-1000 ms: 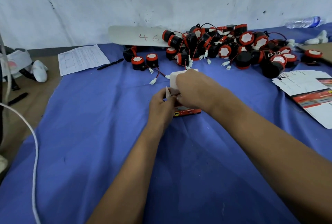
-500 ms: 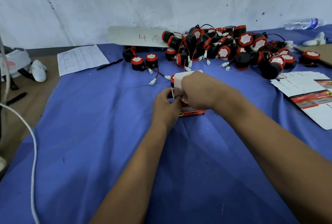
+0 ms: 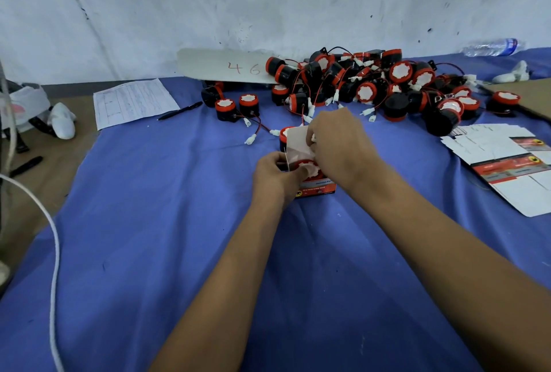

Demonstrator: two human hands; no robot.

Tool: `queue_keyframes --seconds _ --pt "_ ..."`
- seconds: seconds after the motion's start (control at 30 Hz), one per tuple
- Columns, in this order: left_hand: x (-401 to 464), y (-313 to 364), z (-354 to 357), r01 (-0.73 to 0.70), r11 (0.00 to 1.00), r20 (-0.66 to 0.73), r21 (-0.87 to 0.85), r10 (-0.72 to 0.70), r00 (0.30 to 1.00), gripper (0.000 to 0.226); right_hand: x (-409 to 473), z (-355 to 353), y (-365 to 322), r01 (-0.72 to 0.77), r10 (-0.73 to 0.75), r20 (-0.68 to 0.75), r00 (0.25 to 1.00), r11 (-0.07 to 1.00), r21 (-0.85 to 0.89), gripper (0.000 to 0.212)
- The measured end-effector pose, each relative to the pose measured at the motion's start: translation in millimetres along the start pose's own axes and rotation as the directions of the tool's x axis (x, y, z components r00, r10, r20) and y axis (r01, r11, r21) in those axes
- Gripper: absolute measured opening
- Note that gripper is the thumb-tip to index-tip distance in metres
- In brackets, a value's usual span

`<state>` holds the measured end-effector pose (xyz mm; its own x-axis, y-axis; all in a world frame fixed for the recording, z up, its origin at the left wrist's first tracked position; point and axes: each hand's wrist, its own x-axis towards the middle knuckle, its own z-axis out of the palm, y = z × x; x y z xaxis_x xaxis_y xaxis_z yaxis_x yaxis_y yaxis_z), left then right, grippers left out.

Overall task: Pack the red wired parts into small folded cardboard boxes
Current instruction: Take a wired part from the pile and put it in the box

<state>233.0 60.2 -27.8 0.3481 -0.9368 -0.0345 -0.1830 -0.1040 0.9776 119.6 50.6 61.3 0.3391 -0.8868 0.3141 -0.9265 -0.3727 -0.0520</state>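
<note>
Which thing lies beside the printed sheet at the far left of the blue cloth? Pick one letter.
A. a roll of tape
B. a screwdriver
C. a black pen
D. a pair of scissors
C: a black pen lies on the blue cloth just right of the printed sheet, its tip pointing toward that sheet.

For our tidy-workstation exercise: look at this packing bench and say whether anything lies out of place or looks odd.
A clear plastic water bottle lies on its side at the far right by the wall. The unpacked red wired parts sit in a tangled heap rather than in rows. Nothing looks spilled or broken.
</note>
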Motion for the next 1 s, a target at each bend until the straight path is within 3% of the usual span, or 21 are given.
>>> queue_keyframes --seconds 0.1,0.17,0.23,0.4,0.47,0.6,0.7,0.9,1.0 --pt "-1.4 -0.8 -1.0 -0.001 1.0 0.002 -0.024 0.001 1.0 0.013 -3.7 3.7 -9.4 0.044 -0.044 0.037 0.998 0.999 0.0 0.011" --pt "-2.8 -0.5 -1.8 -0.009 1.0 0.006 -0.029 0.009 1.0 0.011 -4.4 9.7 -12.7 0.077 -0.078 0.037 0.996 0.996 0.033 0.03" --pt "-2.8 0.2 -2.6 -0.009 1.0 0.004 -0.024 0.01 1.0 0.013 -3.8 14.4 -13.8 0.092 -0.093 0.011 0.996 0.994 0.064 0.034" --pt "-1.8 2.7 -4.7 -0.001 1.0 0.019 -0.008 0.002 1.0 0.024 -2.9 25.9 -13.9 0.105 -0.104 -0.008 0.994 0.994 0.034 0.016" --pt "-3.5 4.1 -5.6 -0.004 1.0 0.02 -0.015 0.004 1.0 0.025 -0.6 31.0 -13.9 0.154 -0.153 0.032 0.988 0.987 -0.035 0.017" --pt "-7.8 4.6 -7.5 -0.048 0.998 0.025 -0.033 0.049 0.998 0.023 -0.1 34.7 -16.2 0.13 -0.114 0.179 0.977 0.988 -0.08 0.02" --pt "-10.9 4.9 -7.6 -0.05 0.997 0.029 -0.064 0.051 0.998 0.024 -1.6 33.4 -21.5 0.103 -0.095 0.193 0.977 0.994 -0.035 0.014" --pt "-6.8 7.2 -5.9 0.032 0.998 0.018 -0.049 -0.031 0.999 0.038 -0.6 31.1 -18.9 0.086 -0.092 0.059 0.994 0.992 0.09 0.017" --pt "-5.5 6.7 -5.8 0.02 1.0 0.014 -0.018 -0.02 1.0 0.038 1.6 30.0 -14.1 0.183 -0.194 0.154 0.969 0.979 0.086 0.022"
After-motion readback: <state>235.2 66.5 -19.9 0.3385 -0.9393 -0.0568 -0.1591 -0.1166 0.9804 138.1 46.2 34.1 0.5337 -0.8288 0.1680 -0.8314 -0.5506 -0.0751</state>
